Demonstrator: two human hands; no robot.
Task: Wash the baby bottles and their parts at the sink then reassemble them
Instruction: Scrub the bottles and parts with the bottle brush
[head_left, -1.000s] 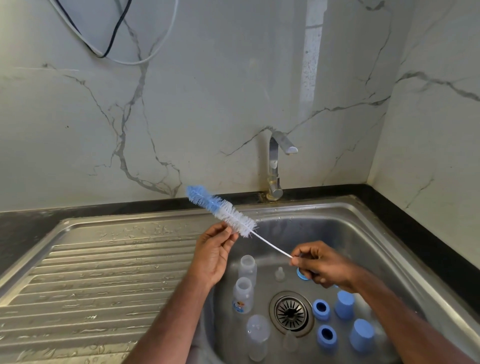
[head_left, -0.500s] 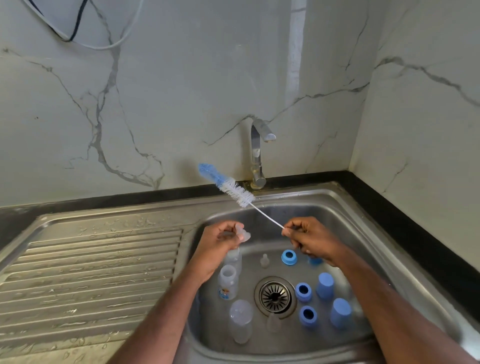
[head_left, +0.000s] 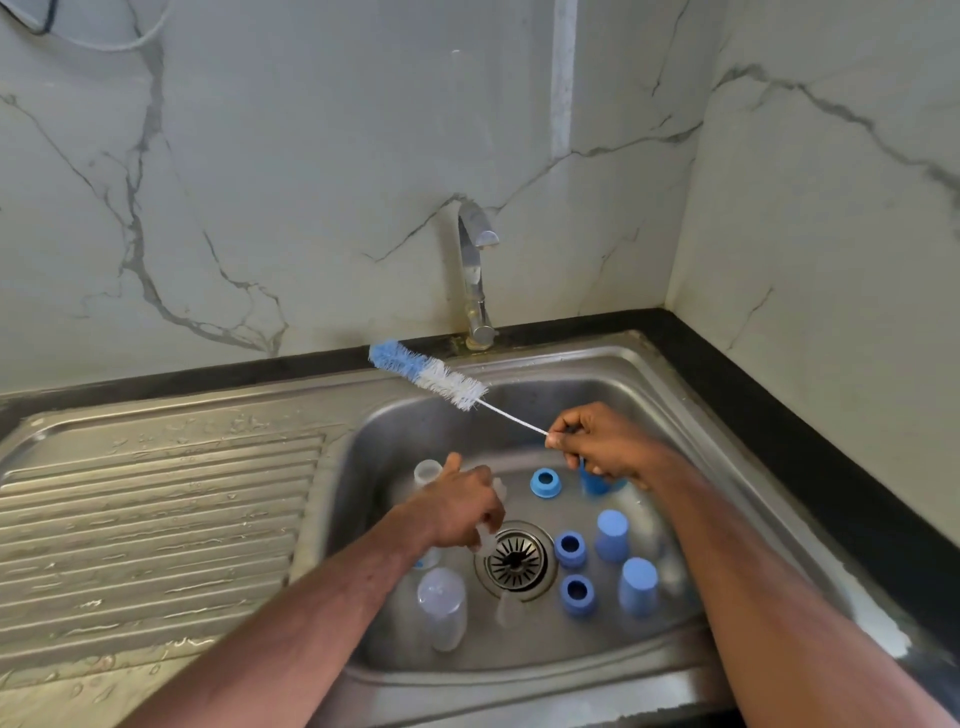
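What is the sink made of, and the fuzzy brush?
The sink looks like brushed steel: grey, shiny, with soft reflections. The brush, pinched by the right hand, seems to have soft blue and white plastic bristles on a thin, twisted-looking wire stem.

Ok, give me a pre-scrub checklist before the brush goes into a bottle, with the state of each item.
1. Brush held: ok, right hand pinches its wire handle.
2. Bristles free of the basin: ok, they hang in the air over the sink rim.
3. Part in left hand: cannot tell, something clear shows under the fingers near the drain.
4. Water at the tap: not ok, no stream shows.
5. Bottle within reach: ok, it stands in the basin.
6. Blue rings and caps off the bottles: ok.
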